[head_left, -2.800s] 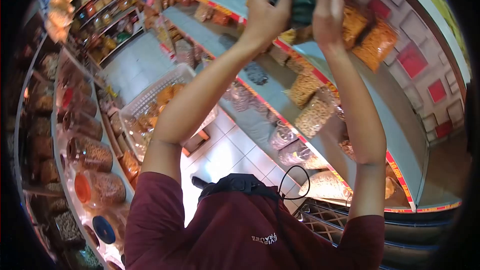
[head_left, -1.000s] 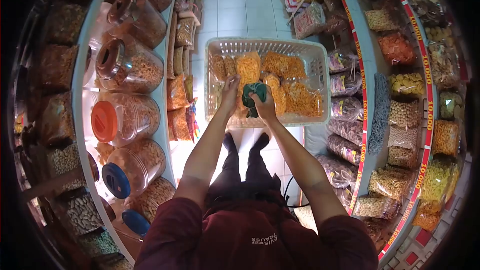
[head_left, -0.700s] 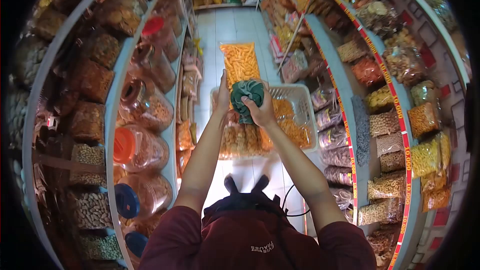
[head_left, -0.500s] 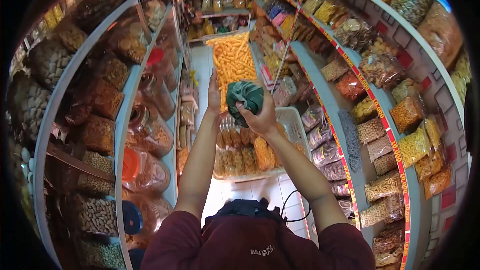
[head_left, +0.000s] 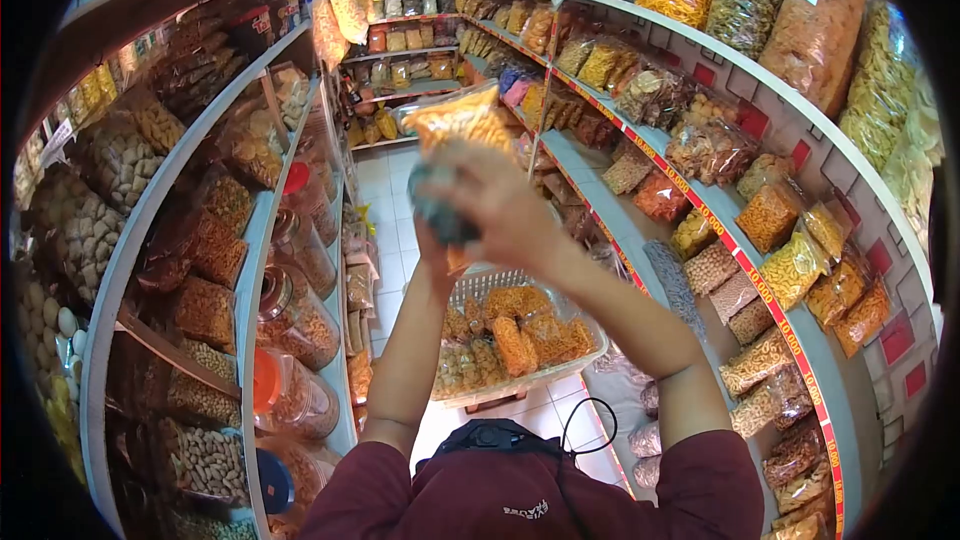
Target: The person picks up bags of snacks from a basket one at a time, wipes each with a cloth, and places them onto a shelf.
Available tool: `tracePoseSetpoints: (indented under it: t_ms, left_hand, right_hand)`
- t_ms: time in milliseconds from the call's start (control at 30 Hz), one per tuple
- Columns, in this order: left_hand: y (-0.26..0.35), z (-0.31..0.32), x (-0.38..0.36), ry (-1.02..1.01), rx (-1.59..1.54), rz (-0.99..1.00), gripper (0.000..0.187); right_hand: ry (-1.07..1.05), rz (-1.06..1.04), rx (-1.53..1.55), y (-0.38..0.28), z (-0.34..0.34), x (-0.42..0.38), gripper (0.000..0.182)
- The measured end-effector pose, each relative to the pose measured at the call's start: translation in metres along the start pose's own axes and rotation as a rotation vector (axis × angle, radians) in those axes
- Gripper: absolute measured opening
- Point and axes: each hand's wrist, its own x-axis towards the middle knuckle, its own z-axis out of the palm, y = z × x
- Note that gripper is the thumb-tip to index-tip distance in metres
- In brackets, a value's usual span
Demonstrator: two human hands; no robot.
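Observation:
My right hand (head_left: 490, 195) is closed on a bunched dark green cloth (head_left: 438, 202), both smeared by motion. The cloth is in front of a large clear bag of orange stick-shaped snacks (head_left: 465, 120), hiding its middle. My left hand (head_left: 432, 245) is just below the cloth, at the bag's lower left. Its fingers are hidden, so its grip on the bag does not show. Beneath my hands stands a white plastic basket (head_left: 590, 352) holding several packs of brown and orange snacks (head_left: 515, 345).
Left shelves (head_left: 262, 230) carry snack bags and large jars with red, orange and blue lids (head_left: 272, 480). Right shelves (head_left: 640, 240) hold many packs behind red-and-yellow price strips. More stocked shelves (head_left: 400, 88) stand at the back. White floor tiles (head_left: 385, 175) show along the aisle.
The right hand and green cloth have moved left across the snack bag. My left hand, flat with fingers extended before, is now lower and partly covered. The bag looks smaller and tilted, and the view has lifted.

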Motion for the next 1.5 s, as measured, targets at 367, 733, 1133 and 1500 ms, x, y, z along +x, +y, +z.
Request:
tracePoseSetpoints:
  t_ms: [367,733,1133,1500]
  left_hand:
    - [0.014,-0.004,-0.006,-0.306,-0.548,-0.456,0.064]
    - [0.031,-0.023,-0.008,-0.039,-0.478,-0.463,0.068]
    - [0.008,-0.011,-0.015,-0.213,-0.561,-0.415,0.056]
    - [-0.047,0.036,0.000,-0.140,-0.555,-0.600,0.070]
  right_hand:
    - [0.264,0.022,-0.085,0.028,-0.007,0.006,0.058]
    - [0.027,-0.182,-0.103,-0.027,0.067,-0.073,0.061]
    - [0.359,0.232,-0.072,0.011,0.015,-0.008,0.060]
    - [-0.064,0.028,-0.140,-0.032,0.008,-0.127,0.040]
